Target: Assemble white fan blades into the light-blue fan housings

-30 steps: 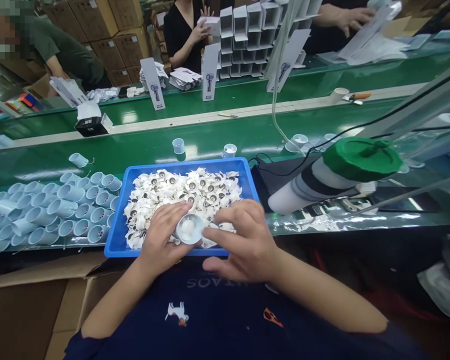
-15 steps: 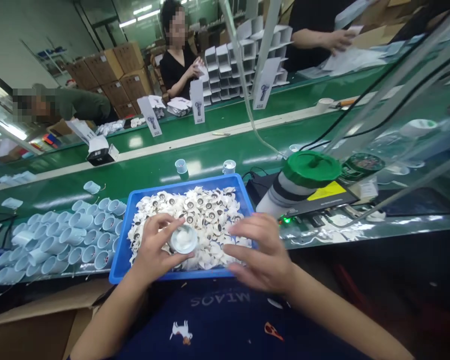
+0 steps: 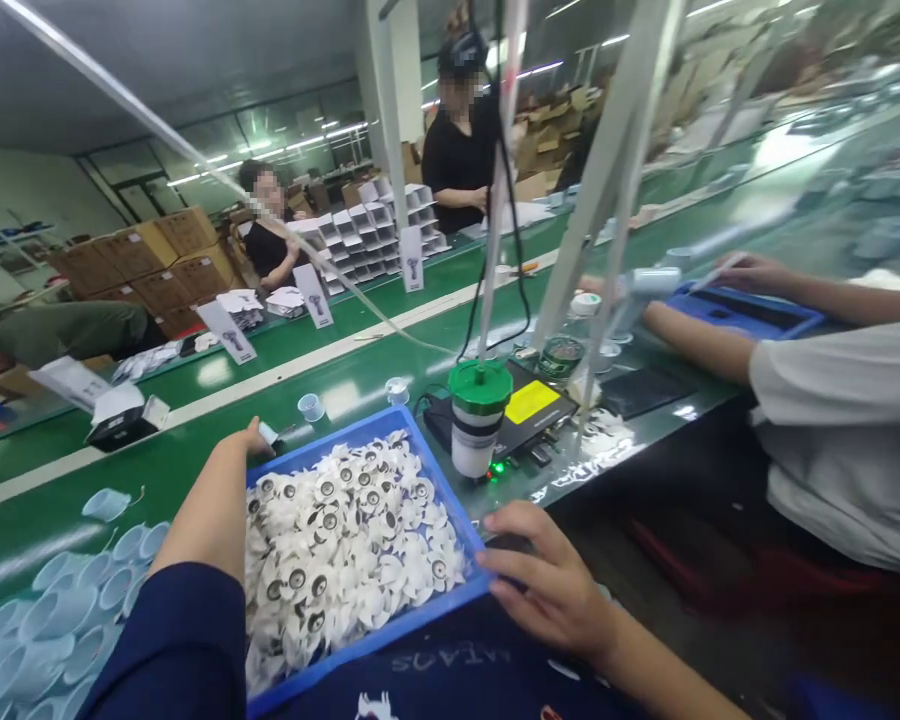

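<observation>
Now left hand (image 3: 252,440), clamped on a cup (image 3: 269,435), has stretched past the tray (image 3: 433,608); right hand (image 3: 551,585) splays by its corner.

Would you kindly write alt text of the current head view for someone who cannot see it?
A person's left hand, touching a pale cup, extends past a blue tray heaped with white fan blades; the right hand, open, is at the tray's near right corner. More pale blue cups lie at left; a green-lidded bottle stands beside the tray.
</observation>
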Demonstrator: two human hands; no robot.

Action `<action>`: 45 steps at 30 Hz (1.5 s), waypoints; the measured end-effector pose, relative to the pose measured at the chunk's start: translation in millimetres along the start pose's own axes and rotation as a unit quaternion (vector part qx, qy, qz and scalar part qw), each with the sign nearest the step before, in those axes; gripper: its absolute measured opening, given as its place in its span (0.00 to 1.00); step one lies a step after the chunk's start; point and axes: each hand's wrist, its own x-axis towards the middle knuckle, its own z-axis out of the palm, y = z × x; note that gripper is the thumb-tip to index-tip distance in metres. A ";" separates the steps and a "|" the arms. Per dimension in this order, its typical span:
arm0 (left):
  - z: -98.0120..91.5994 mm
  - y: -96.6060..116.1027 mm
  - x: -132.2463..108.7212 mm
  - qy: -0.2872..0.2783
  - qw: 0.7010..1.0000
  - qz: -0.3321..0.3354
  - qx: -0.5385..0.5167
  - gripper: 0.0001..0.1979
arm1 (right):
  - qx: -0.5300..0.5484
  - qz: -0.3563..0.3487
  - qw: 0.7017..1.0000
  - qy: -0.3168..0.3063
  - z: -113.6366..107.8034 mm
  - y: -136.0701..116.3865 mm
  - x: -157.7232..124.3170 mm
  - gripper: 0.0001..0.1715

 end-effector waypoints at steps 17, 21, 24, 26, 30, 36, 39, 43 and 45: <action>-20.0 23.7 -86.4 0.190 0.945 0.152 -0.217 0.16 | 0.229 0.329 0.913 0.081 40.9 88.6 4.6 0.42; 2.7 -1.3 -199.2 0.206 0.906 0.181 -0.323 0.23 | 0.336 0.345 0.871 0.103 35.8 87.9 26.5 0.36; 30.3 10.0 -258.0 0.129 0.863 0.208 -0.441 0.28 | 0.431 0.348 0.829 0.076 27.2 71.7 63.1 0.35; 44.1 26.7 -277.4 0.058 0.865 0.230 -0.442 0.31 | 0.543 0.347 0.763 0.046 25.2 51.2 92.8 0.34; 53.9 60.3 -288.9 0.035 0.863 0.309 -0.398 0.33 | 0.739 0.326 0.585 -0.074 46.5 2.0 138.0 0.31; 46.9 79.1 -298.6 0.092 0.847 0.341 -0.397 0.19 | 0.753 0.281 0.592 -0.064 91.6 -43.0 142.2 0.28; 44.9 80.4 -303.7 0.096 0.837 0.333 -0.422 0.15 | 0.731 0.279 0.621 -0.048 91.2 -51.6 139.1 0.26; 45.1 80.9 -306.3 0.075 0.825 0.333 -0.450 0.14 | 0.695 0.274 0.661 -0.067 83.4 -57.4 136.1 0.23; 45.8 80.5 -306.7 0.069 0.822 0.335 -0.456 0.14 | 0.683 0.276 0.672 -0.075 81.5 -58.7 133.8 0.24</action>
